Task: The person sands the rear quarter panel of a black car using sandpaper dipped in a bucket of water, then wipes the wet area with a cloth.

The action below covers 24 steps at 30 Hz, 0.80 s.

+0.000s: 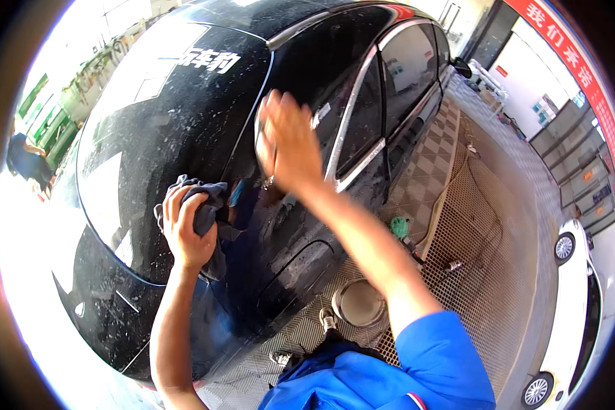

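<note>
A black car (195, 118) with light spots and smears fills the view ahead of me. My left hand (189, 225) grips a bunched dark grey cloth (212, 202) on the car's body near the edge of a large panel; part of the cloth hangs below the palm. Further right and higher, my right hand (287, 138), blurred, is at the rear side panel beside the rear side window (361, 113). Its fingers point up and away. Whether it touches the paint or has something under the palm cannot be told.
A bucket (359, 303) stands by my feet on the patterned floor. Right of it lie a floor grating (471, 266), a green round object (398, 226) and a hose. A white car (569, 312) is at the far right. Another person (29, 160) is at the far left.
</note>
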Tool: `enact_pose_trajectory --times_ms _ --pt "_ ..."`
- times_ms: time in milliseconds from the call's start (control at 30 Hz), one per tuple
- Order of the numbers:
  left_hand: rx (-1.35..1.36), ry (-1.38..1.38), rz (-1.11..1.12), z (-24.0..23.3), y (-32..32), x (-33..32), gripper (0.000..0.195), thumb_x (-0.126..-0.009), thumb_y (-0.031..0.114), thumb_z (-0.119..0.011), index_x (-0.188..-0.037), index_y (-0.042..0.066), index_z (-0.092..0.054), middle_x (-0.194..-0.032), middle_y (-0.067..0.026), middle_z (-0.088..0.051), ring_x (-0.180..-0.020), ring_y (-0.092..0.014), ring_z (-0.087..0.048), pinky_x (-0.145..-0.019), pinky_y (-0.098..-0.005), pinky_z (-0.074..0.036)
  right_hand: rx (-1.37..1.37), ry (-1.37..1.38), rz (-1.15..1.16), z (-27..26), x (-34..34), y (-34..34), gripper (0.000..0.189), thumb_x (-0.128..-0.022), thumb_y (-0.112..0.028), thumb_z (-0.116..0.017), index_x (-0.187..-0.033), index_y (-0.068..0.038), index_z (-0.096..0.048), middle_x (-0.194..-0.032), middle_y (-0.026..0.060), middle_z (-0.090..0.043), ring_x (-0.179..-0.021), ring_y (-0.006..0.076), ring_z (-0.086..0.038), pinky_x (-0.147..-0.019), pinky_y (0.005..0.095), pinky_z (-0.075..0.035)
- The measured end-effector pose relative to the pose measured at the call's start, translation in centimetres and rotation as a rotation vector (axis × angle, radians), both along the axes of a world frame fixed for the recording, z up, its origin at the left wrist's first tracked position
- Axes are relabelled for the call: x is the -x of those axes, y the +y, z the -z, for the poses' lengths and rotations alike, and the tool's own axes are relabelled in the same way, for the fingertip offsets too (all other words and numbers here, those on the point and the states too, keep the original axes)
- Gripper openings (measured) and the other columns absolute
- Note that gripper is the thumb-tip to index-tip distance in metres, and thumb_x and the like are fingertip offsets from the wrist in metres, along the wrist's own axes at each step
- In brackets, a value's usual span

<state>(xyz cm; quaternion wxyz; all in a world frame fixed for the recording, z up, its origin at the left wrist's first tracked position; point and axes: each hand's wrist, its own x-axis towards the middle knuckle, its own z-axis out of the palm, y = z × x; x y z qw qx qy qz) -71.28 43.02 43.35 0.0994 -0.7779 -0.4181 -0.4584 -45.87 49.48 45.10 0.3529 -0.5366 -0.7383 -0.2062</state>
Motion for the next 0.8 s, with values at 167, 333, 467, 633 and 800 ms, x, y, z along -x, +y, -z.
enact_pose_trajectory --times_ms 167,333,467,633,800 --pt "-0.015 0.009 -0.006 0.1 -0.1 -1.2 0.044 -0.066 0.005 -0.070 -0.110 0.005 -0.069 -0.125 -0.0186 -0.064 -0.123 -0.043 -0.058 -0.110 -0.0525 -0.043 -0.094 -0.082 -0.300 2.9 -6.0 -0.8 0.063 -0.095 -0.035 -0.063 -0.154 -0.016 -0.050 -0.164 0.0077 -0.044 -0.150 0.0282 -0.042 -0.123 0.0550 -0.028" --pt "-0.013 -0.036 0.062 1.1 0.9 -3.2 0.042 -0.070 0.002 -0.068 -0.112 0.005 -0.069 -0.125 -0.0184 -0.065 -0.123 -0.041 -0.059 -0.111 -0.0509 -0.040 -0.244 0.058 0.066 -3.7 -12.2 8.8 0.054 -0.106 -0.037 -0.046 -0.154 -0.013 -0.047 -0.162 0.0082 -0.045 -0.151 0.0290 -0.038 -0.125 0.0532 -0.023" --pt "-0.004 -0.009 0.021 2.2 0.8 -0.9 0.041 -0.073 -0.004 -0.066 -0.114 0.004 -0.068 -0.126 -0.0178 -0.063 -0.123 -0.040 -0.059 -0.111 -0.0504 -0.040 -0.143 0.379 0.045 3.6 -5.4 0.6 0.058 -0.106 -0.032 -0.047 -0.159 -0.009 -0.040 -0.166 0.0129 -0.037 -0.154 0.0334 -0.033 -0.126 0.0533 -0.023" --pt "0.002 0.008 0.042 1.5 0.6 -0.7 0.040 -0.077 -0.003 -0.063 -0.117 0.001 -0.067 -0.126 -0.0190 -0.061 -0.122 -0.039 -0.058 -0.110 -0.0492 -0.041 -0.095 0.171 -0.096 5.7 -10.8 1.4 0.065 -0.104 -0.034 -0.048 -0.163 -0.011 -0.034 -0.171 0.0127 -0.029 -0.157 0.0342 -0.029 -0.126 0.0551 -0.023" --pt "0.012 -0.039 0.112 2.9 1.5 -4.0 0.042 -0.078 -0.004 -0.062 -0.119 0.000 -0.065 -0.124 -0.0196 -0.062 -0.121 -0.039 -0.059 -0.110 -0.0499 -0.042 -0.309 0.329 0.243 -4.7 -20.4 13.1 0.053 -0.108 -0.035 -0.042 -0.151 -0.004 -0.046 -0.161 0.0145 -0.043 -0.149 0.0325 -0.037 -0.122 0.0539 -0.029"
